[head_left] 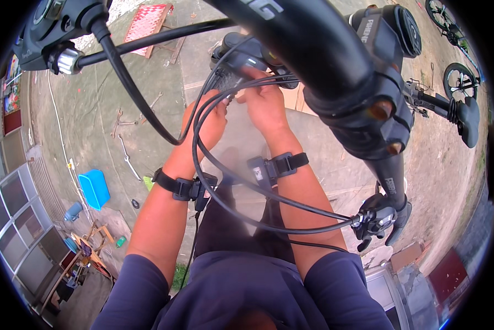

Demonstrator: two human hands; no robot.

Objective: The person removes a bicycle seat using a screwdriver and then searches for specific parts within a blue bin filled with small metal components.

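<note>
Both my hands are raised in front of me, behind a bundle of black cables [203, 146] that loops from a bicycle's black handlebar [291, 38]. My left hand [208, 120] is closed, its fingertips at a blurred dark part [222, 80] below the bar. My right hand [266, 107] is beside it, thumb and fingers pinched together close to the same spot. Cables cross over the fingers of both, so what they grip is hidden. A brake lever [392, 228] with its housing sits at the bar's right end, near my right forearm. Black straps with small devices circle both wrists.
On the ground to the left lie several wrenches [127, 159] and a blue bin [94, 188]. A red-and-white patterned folding seat [148, 25] stands at the far left. The bicycle's black saddle [468, 122] is at right; another bicycle's wheel [459, 81] shows behind it.
</note>
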